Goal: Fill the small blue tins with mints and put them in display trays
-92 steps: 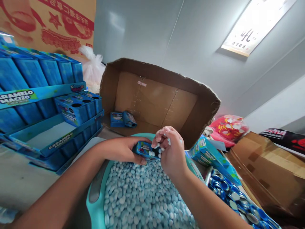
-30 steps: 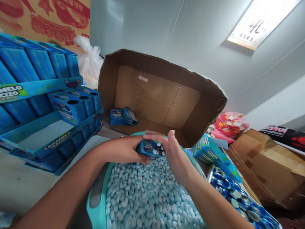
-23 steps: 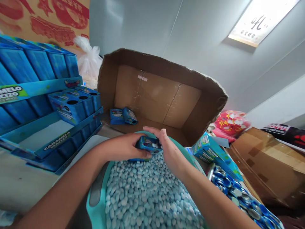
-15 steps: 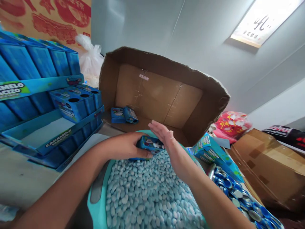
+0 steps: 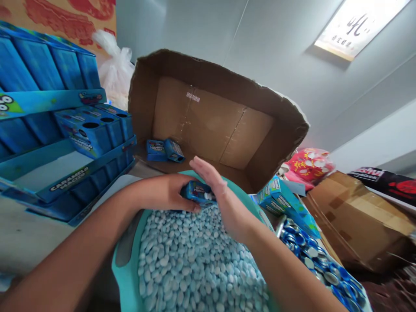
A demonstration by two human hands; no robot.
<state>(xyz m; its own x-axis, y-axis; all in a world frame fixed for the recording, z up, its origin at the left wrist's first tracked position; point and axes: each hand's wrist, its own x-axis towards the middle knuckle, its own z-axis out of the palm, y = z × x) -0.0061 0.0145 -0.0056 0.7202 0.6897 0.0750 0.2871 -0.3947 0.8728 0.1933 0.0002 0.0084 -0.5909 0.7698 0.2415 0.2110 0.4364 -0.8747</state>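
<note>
My left hand (image 5: 175,193) is closed around a small blue candy box (image 5: 197,190), held tilted over the far part of a turquoise tub (image 5: 125,277). Pale blue and white candies (image 5: 198,255) fill the tub. A few of them show at the box's right end, close to my right hand (image 5: 221,195). That hand is held upright with its fingers stretched out, its palm turned toward the box end. Whether the palm touches the box or the candies I cannot tell.
Behind the tub a brown carton (image 5: 208,125) lies open toward me, two blue boxes (image 5: 165,150) inside. Stacked display trays (image 5: 71,184) of blue boxes stand left. At right are blue-and-silver caps (image 5: 320,264), a turquoise carton (image 5: 286,201) and a brown box (image 5: 357,216).
Both hands, with the candy box still in the left, have shifted slightly left and up in view. The right hand sits closer over the box end. The whole scene has shifted too, as the camera moved.
</note>
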